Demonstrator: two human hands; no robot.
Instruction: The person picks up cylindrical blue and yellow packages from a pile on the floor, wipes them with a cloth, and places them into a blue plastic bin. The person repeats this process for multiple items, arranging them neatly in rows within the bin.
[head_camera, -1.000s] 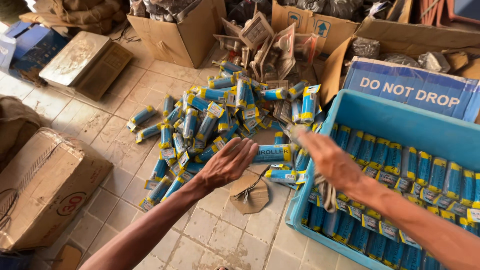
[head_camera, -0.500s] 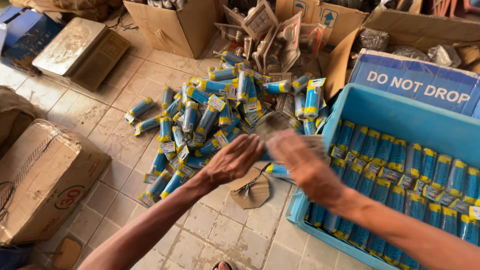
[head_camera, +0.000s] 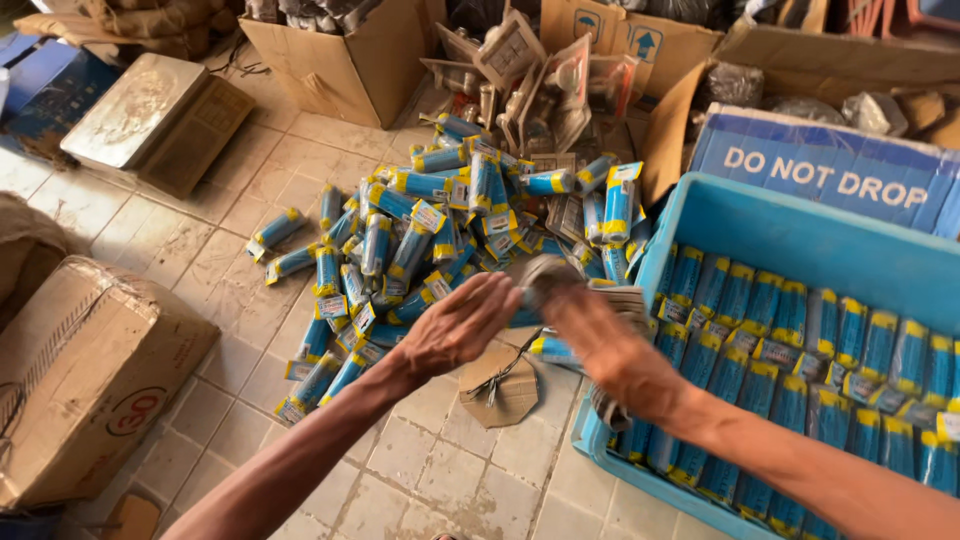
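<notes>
Your left hand (head_camera: 462, 328) and right hand (head_camera: 608, 345) meet over the tiled floor (head_camera: 200, 270), both on a small grey bundle (head_camera: 548, 274) at the picture's centre. The left fingers lie stretched against it. The right hand is blurred, so you cannot tell how its fingers sit (closed or merely resting).

Up toward 11 o'clock from your hands lies a heap of blue-and-yellow packets (head_camera: 420, 235), loose on the tiles and partly under your left wrist. At 3 o'clock the blue crate (head_camera: 790, 235) holds more of the same packets in neat rows, and your right forearm crosses its near corner. At 6 o'clock, just below the hands, a round scrap of cardboard (head_camera: 497, 385) rests on the floor. A closed carton (head_camera: 85, 385) sits at 9 o'clock, and an open carton (head_camera: 350, 55) at 12.
</notes>
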